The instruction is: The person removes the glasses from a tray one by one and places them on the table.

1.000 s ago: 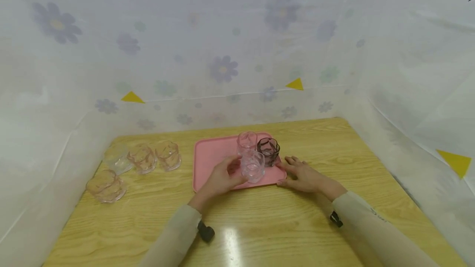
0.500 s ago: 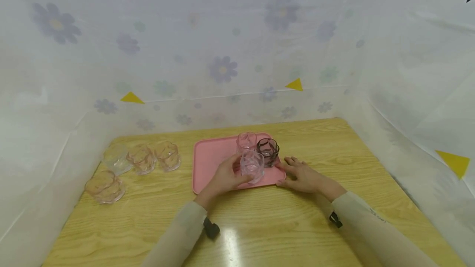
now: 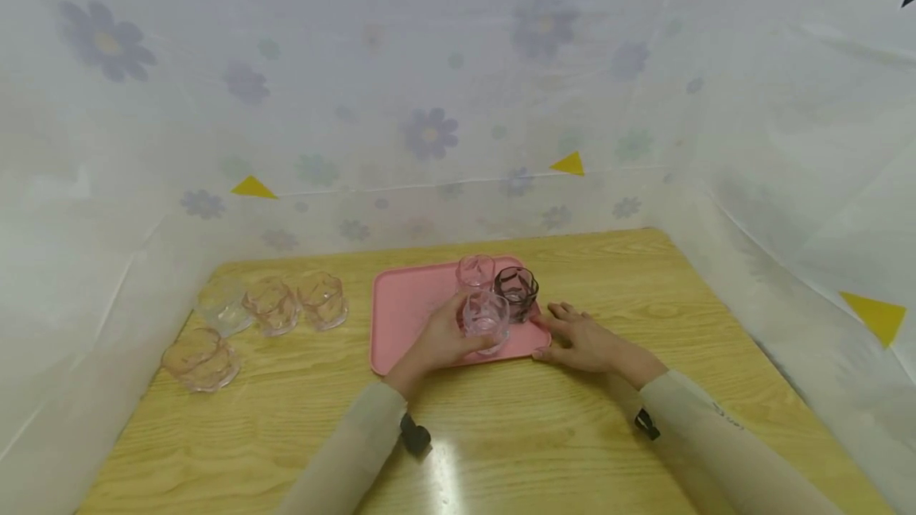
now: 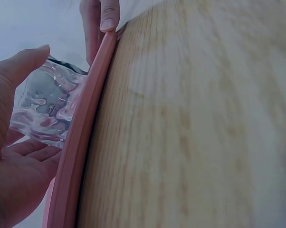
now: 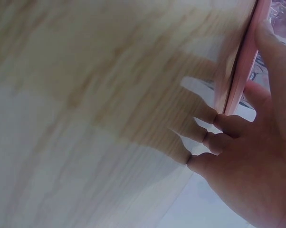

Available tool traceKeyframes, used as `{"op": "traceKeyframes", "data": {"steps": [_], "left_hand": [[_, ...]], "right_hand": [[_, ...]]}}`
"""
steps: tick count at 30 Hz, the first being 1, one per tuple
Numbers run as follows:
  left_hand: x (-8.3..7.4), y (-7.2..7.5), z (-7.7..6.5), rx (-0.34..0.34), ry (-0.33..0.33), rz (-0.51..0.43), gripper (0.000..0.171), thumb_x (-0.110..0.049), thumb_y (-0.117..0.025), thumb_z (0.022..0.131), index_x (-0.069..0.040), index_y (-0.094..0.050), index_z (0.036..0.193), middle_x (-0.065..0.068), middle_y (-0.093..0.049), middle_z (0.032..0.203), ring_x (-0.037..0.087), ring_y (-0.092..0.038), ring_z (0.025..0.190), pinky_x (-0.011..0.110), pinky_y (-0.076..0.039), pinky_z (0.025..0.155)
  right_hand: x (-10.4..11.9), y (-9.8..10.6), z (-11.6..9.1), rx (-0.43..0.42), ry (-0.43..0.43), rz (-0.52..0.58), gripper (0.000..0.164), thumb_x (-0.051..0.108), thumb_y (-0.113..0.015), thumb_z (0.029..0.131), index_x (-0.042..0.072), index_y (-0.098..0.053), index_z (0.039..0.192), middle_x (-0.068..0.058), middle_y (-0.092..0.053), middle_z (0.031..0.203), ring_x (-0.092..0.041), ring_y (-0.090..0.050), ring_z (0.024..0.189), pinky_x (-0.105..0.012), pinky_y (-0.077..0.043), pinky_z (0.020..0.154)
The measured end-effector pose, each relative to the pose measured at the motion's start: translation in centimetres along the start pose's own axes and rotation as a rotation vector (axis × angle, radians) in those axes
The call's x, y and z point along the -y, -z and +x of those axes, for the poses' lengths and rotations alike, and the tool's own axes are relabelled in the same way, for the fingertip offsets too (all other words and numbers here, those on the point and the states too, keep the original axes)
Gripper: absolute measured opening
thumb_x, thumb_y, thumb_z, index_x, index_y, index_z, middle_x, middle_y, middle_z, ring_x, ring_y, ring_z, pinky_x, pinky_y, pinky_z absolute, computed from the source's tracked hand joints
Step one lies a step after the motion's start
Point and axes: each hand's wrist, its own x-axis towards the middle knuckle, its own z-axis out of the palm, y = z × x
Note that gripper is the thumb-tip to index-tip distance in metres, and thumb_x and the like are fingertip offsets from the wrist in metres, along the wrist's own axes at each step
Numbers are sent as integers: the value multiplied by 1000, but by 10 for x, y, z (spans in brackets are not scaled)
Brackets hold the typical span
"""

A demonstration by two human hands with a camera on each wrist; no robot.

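Observation:
A clear drinking glass (image 3: 486, 316) stands on the pink tray (image 3: 408, 300), near its front right. My left hand (image 3: 440, 340) holds it from the left, thumb in front and fingers behind. In the left wrist view the glass (image 4: 50, 102) sits between thumb and fingers. My right hand (image 3: 583, 340) rests at the tray's front right corner, its thumb and index finger touching the rim while the other fingertips touch the table, as the right wrist view shows. Behind the clear glass are a pinkish glass (image 3: 475, 272) and a dark smoky glass (image 3: 517, 292), both on the tray.
Left of the tray, on the wooden table (image 3: 501, 435), stand two amber-pink glasses, one (image 3: 324, 300) nearer the tray and one (image 3: 273, 306) beside it. A clear glass (image 3: 224, 306) and another amber glass (image 3: 203, 360) are farther left. White sheeting (image 3: 358, 102) surrounds the table.
My left hand has shifted slightly right and closer around the clear glass, its thumb now farther across the front. The right hand and the tray stay where they were.

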Motion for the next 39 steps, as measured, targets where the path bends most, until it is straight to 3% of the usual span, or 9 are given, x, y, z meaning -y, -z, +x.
{"op": "traceKeyframes", "data": {"steps": [10, 17, 24, 32, 39], "left_hand": [[-4, -4, 3, 4, 21, -12, 88, -39, -92, 81, -29, -45, 155, 10, -66, 137, 30, -66, 120, 51, -57, 99], [-4, -4, 3, -3, 4, -5, 86, -37, -91, 82, -21, -46, 154, 13, -67, 136, 31, -66, 122, 51, -57, 100], [-4, -2, 1, -9, 9, -16, 82, -37, -92, 81, -21, -50, 149, 14, -65, 139, 33, -65, 123, 53, -57, 101], [-7, 14, -11, -61, 27, -2, 84, -45, -93, 79, -20, -52, 148, 9, -67, 136, 32, -66, 122, 52, -57, 103], [-4, 30, -22, -87, 52, 0, 86, -42, -93, 80, -17, -52, 150, 7, -65, 138, 27, -65, 122, 49, -57, 103]], "right_hand": [[-2, -2, 1, -12, 7, -12, 80, 62, -61, 101, 14, -43, 162, -33, -29, 167, -54, -22, 157, -77, -19, 122], [-2, -3, 1, -14, 8, -8, 80, 63, -61, 101, 15, -43, 162, -33, -29, 167, -54, -22, 157, -78, -18, 122], [0, 0, 0, -11, 0, -13, 80, 62, -61, 101, 14, -42, 162, -33, -29, 167, -55, -22, 157, -77, -18, 122], [1, 0, -1, -5, 0, -2, 79, 62, -60, 101, 15, -42, 162, -33, -28, 168, -55, -21, 157, -78, -17, 122], [0, 0, -1, 1, 9, 9, 79, 61, -60, 102, 15, -42, 163, -33, -27, 168, -55, -19, 157, -78, -16, 122]]}}
